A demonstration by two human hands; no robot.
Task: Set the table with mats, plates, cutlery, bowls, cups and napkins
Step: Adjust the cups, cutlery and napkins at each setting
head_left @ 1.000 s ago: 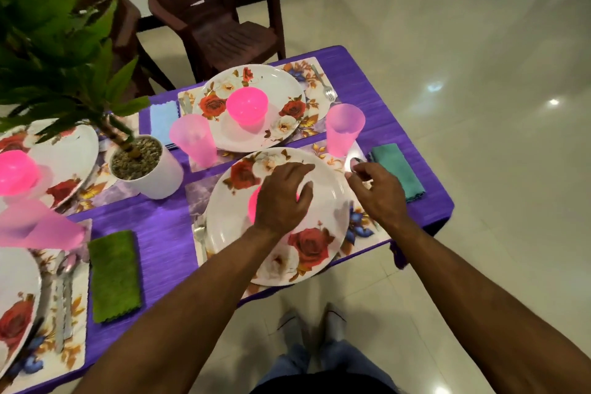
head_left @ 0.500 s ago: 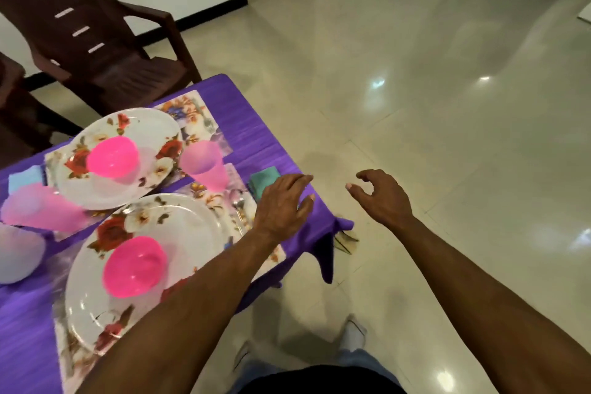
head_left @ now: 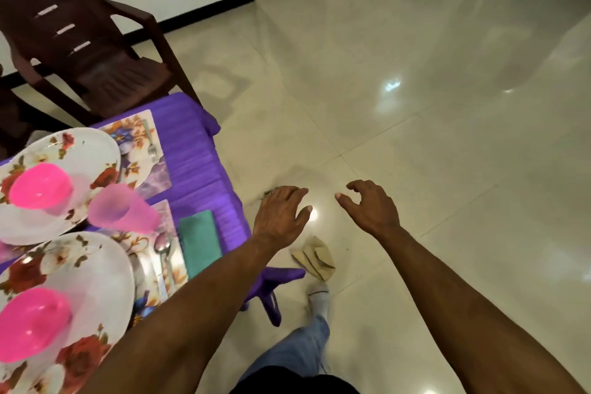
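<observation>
Hands first, from my head view: my left hand (head_left: 281,217) hangs over the floor just right of the bench (head_left: 204,163), fingers straight and relaxed, holding nothing. My right hand (head_left: 371,208) is further right, also over the floor, fingers loosely curled around nothing. Neither touches any table thing; the nearest is the teal napkin (head_left: 199,241), lying flat near the bench's right edge, just left of my left hand.

Counting what I can see on the purple bench: two floral plates, a far plate (head_left: 80,163) and a near plate (head_left: 92,272), each carrying one pink bowl (head_left: 40,185) (head_left: 33,325). One pink cup (head_left: 123,214) stands between the plates. Two floral mats lie under the plates. A fork (head_left: 150,144) lies on the far mat (head_left: 140,150); on the near mat (head_left: 169,262) I make out a spoon (head_left: 163,248), the rest of the cutlery there blurred. One napkin.

A brown chair (head_left: 96,57) stands beyond the bench. On the floor near my sock lies a crumpled paper (head_left: 315,257).
</observation>
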